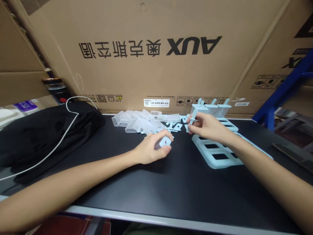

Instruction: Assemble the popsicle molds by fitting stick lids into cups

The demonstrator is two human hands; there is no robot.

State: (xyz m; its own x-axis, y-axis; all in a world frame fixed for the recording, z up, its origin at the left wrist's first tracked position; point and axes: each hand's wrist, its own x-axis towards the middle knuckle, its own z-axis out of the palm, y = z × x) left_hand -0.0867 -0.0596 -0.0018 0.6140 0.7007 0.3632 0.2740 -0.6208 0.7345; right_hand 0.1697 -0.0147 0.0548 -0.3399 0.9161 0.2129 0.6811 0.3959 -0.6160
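cardboard carton (146, 71) fills the background, its print upside down, standing behind a black tabletop (156, 192) with a light-coloured front edge. left side: black cloth heap (49, 133), white cable (70, 127) running across it, dark bottle (58, 93) behind. right side: blue metal frame (270, 114) at the table's far corner, dark flat object (293, 156) near the right edge.

left hand (153, 147) is over the middle of the table, thumb and fingers closed around a pale-blue block (165, 141), gripped from both sides; its light-blue end, with a small hole, faces the camera. rest of the block is mostly hidden by the hand.

right hand (205, 125) is further back and to the right, fingertips pinching a light-blue stick piece (193, 116), which is tilted with its rounded end up. fingers hide its lower part.

pile of clear molds (139, 122) lies behind the left hand, jumbled, some overlapping. loose light-blue parts (178, 127) lie at the pile's right end, between the two hands. light-blue tray (212, 161) with rectangular openings lies flat under the right forearm, partly covered by it. behind the right hand, capped molds (221, 112) stand upright in a group, sticks pointing up, at another light-blue rack (233, 128).
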